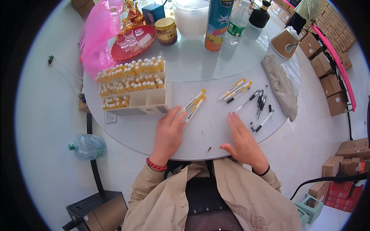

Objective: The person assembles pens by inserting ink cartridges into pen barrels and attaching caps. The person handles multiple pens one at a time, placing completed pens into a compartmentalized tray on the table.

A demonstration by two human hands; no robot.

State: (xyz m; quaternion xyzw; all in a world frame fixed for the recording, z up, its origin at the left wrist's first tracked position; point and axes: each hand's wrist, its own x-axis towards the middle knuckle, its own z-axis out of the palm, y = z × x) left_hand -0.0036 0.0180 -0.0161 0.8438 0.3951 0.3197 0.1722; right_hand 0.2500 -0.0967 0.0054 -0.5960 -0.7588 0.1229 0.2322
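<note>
Head | box [156, 97]: yellow sticks [133, 69] | tray [116, 50]: glasses [131, 42] | left hand [168, 131] touching pens [195, 110]

Prob. a stockrm. doubling as workspace: brown cartons [334, 25] stacked upper R of frame, red boxes [340, 197] & more cartons lower R. Rd. table [200, 144] w/ glass turntable [185, 63], ctr. to top, looks dining-rm. tho; big water jug [90, 147] mid-L.

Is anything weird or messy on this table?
Yes. A tiny dark speck lies on the pale tabletop near its front edge, too small to identify. The black-and-clear pens look messy too, pointing different ways, while the yellow-and-white items in the box stand in rows.
</note>
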